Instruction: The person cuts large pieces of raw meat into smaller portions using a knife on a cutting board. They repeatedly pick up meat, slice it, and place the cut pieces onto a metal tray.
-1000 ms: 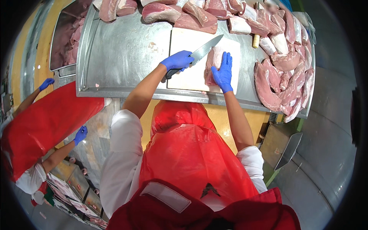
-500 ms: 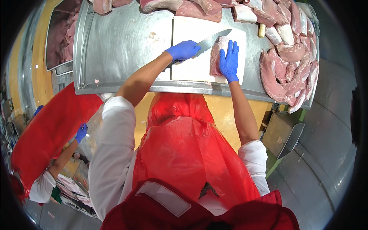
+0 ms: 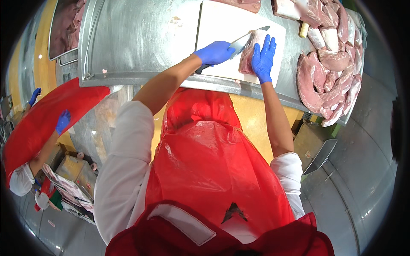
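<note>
My left hand, in a blue glove, is closed round the dark handle of a long knife. The blade points up and to the right, its edge at the left side of a piece of pink meat. That meat lies lengthwise on a white cutting board. My right hand, also gloved in blue, rests on the meat's right side with its fingers stretched out and pointing away from me. Part of the meat is hidden under this hand, and the blade covers some of its far end.
The board lies on a steel table with a raised front edge. Several long cuts of meat are heaped at the right. A steel tub of meat stands at the far left. Another person in a red apron works at the lower left.
The view has shifted, so table and meat sit slightly higher and to the right. The knife blade now lies more closely along the meat. At the left, the other person has shifted further left.
</note>
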Available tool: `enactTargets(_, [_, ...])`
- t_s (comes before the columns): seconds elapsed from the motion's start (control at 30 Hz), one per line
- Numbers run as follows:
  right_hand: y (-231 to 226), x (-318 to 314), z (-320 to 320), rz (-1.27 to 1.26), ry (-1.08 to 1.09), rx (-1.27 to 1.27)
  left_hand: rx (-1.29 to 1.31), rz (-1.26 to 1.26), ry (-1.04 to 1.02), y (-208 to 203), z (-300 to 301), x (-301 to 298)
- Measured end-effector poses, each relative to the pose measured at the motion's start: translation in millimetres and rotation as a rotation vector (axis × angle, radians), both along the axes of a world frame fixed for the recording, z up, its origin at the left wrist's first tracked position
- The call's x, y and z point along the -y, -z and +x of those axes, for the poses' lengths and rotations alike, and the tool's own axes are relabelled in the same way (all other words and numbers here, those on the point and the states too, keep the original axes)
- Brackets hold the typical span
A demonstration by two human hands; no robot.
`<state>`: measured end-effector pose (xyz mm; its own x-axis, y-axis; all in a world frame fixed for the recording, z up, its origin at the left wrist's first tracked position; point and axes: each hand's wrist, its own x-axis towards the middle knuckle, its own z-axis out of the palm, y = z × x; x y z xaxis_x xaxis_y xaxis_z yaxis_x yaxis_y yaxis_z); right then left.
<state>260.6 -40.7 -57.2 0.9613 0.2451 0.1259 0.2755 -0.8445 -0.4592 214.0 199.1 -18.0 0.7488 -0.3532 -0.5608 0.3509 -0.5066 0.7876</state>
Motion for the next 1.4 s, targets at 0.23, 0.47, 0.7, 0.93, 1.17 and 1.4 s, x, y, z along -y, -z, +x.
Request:
enactTargets(0.23, [-6, -4, -5, 0.035, 0.025, -0.020, -0.078, -0.024, -0.073, 1, -68, 11])
enactTargets(0.47, [7, -1, -1, 0.036, -0.006, 0.063, 0.006, -0.012, -0.171, 8, -46, 47])
enactTargets(0.7, [6, 2, -1, 0.080, 0.012, 0.000, -0.061, -0.137, -0.295, -9, -138, 55])
enactTargets(0.93, [11, 2, -3, 0.103, 0.037, -0.046, 0.029, -0.085, -0.363, 4, -83, 93])
enactTargets(1.17, [24, 17, 4, 0.026, -0.068, 0.044, -0.049, -0.189, -0.450, 3, -101, 112])
enactTargets(1.4, [26, 17, 2, -0.020, -0.087, 0.026, -0.035, -0.180, -0.501, 9, -125, 139])
